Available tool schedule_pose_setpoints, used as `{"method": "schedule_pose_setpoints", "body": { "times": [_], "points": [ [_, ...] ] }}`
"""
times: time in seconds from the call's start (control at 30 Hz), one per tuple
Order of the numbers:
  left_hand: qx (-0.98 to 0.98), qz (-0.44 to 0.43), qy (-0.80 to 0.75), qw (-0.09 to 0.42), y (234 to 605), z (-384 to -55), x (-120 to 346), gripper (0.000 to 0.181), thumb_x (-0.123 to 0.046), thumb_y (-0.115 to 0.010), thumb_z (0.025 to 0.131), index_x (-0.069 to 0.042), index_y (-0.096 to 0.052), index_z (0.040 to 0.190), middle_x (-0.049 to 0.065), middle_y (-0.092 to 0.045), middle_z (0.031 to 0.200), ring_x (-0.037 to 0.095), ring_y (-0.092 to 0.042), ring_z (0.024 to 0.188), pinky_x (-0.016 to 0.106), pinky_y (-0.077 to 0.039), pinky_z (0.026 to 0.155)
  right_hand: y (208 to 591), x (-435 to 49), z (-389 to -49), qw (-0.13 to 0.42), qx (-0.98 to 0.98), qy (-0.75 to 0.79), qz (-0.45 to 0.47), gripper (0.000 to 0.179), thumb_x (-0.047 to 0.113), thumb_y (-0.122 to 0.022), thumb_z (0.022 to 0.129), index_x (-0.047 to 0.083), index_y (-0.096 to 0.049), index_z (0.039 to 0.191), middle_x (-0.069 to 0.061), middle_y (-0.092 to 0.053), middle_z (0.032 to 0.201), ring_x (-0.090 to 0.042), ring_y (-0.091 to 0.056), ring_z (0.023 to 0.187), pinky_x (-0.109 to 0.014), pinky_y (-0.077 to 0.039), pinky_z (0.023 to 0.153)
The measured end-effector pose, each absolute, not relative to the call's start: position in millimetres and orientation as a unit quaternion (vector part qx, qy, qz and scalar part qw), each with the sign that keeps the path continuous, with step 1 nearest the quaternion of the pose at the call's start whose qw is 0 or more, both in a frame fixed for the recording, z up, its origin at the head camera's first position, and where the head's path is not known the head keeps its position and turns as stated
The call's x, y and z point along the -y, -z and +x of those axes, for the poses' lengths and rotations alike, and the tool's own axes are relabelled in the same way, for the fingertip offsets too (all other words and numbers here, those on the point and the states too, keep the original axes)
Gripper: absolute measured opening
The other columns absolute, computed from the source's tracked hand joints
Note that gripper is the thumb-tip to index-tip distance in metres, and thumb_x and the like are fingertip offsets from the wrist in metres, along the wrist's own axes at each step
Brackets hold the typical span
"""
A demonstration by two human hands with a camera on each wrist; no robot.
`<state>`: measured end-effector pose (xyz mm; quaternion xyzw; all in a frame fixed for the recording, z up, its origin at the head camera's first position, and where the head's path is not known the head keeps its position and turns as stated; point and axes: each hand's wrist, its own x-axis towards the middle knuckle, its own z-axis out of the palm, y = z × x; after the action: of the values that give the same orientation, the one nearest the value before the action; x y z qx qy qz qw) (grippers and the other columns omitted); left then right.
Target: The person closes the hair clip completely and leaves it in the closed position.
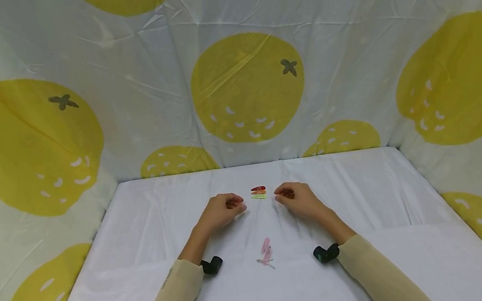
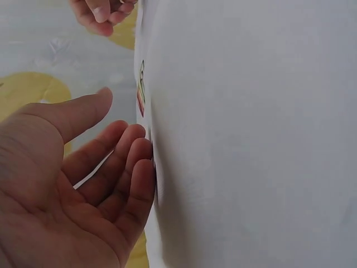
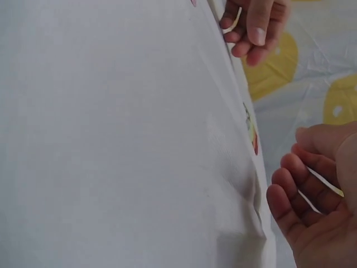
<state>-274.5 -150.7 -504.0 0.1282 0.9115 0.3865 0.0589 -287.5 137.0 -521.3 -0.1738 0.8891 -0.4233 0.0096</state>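
Three snap hair clips lie in a neat stack of rows on the white table: a red clip point(image 1: 257, 188) farthest away, an orange clip point(image 1: 258, 193) in the middle and a yellow-green clip point(image 1: 259, 197) nearest. To their left, my left hand point(image 1: 225, 210) rests near the cloth with loosely bent fingers and nothing in them. On the other side, my right hand point(image 1: 297, 198) mirrors it, fingers relaxed and holding nothing. Both wrist views show the gap between thumb and fingers. Closer to me, pink hair clips point(image 1: 266, 248) lie in a loose heap, some crossing each other.
A white cloth covers the table point(image 1: 369, 276). Behind and at the sides hangs a curtain point(image 1: 350, 68) printed with yellow lemons. A black wrist camera point(image 1: 212, 265) sits on the left wrist, and another black camera point(image 1: 326, 253) on the right.
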Motion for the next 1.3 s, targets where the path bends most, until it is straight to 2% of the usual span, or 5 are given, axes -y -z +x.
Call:
{"method": "schedule_pose_setpoints", "body": {
  "times": [0.23, 0.6, 0.8, 1.13, 1.3],
  "points": [
    [-0.911, 0.15, -0.38, 0.053, 502.3, -264.1, 155.8, 0.026, -0.03, -0.075, 0.094, -0.013, -0.075, 0.113, -0.004, -0.072, 0.093, 0.011, -0.064, 0.087, 0.032, -0.053, 0.083, 513.3, -139.4, -277.3, -0.002, -0.89, 0.418, -0.185, 0.018, 0.023, -0.072, 0.098, 0.013, -0.076, 0.112, 0.001, -0.073, 0.096, -0.013, -0.063, 0.088, -0.029, -0.055, 0.084],
    [-0.912, 0.176, -0.37, 0.028, 493.5, -247.7, 157.8, 0.032, -0.03, -0.077, 0.093, -0.01, -0.075, 0.118, -0.001, -0.074, 0.105, 0.011, -0.066, 0.091, 0.031, -0.054, 0.082, 499.5, -142.8, -260.8, -0.008, -0.883, 0.409, -0.229, 0.024, 0.024, -0.07, 0.099, 0.008, -0.074, 0.117, 0.004, -0.072, 0.101, -0.011, -0.063, 0.09, -0.027, -0.055, 0.082],
    [-0.914, 0.182, -0.361, 0.033, 492.7, -237.2, 159.8, 0.032, -0.032, -0.076, 0.093, -0.013, -0.075, 0.118, -0.004, -0.073, 0.106, 0.009, -0.065, 0.092, 0.031, -0.054, 0.083, 499.0, -144.0, -251.5, -0.007, -0.882, 0.404, -0.242, 0.025, 0.023, -0.07, 0.099, 0.007, -0.074, 0.118, 0.006, -0.071, 0.099, -0.011, -0.063, 0.089, -0.026, -0.055, 0.081],
    [-0.907, 0.22, -0.359, 0.038, 489.8, -218.1, 158.8, 0.032, -0.032, -0.077, 0.093, -0.011, -0.075, 0.117, -0.001, -0.075, 0.107, 0.009, -0.065, 0.091, 0.03, -0.055, 0.081, 503.2, -146.5, -233.6, 0.008, -0.871, 0.406, -0.276, 0.023, 0.018, -0.072, 0.098, 0.007, -0.074, 0.118, 0.009, -0.07, 0.096, -0.008, -0.063, 0.088, -0.026, -0.055, 0.082],
    [-0.906, 0.229, -0.352, 0.05, 487.8, -210.1, 154.9, 0.031, -0.033, -0.078, 0.093, -0.013, -0.076, 0.116, -0.006, -0.075, 0.104, 0.008, -0.063, 0.09, 0.028, -0.054, 0.081, 505.1, -142.6, -228.6, 0.022, -0.86, 0.415, -0.294, 0.023, 0.018, -0.072, 0.097, 0.008, -0.073, 0.118, 0.009, -0.07, 0.097, -0.008, -0.063, 0.089, -0.029, -0.056, 0.083]
  ]
}}
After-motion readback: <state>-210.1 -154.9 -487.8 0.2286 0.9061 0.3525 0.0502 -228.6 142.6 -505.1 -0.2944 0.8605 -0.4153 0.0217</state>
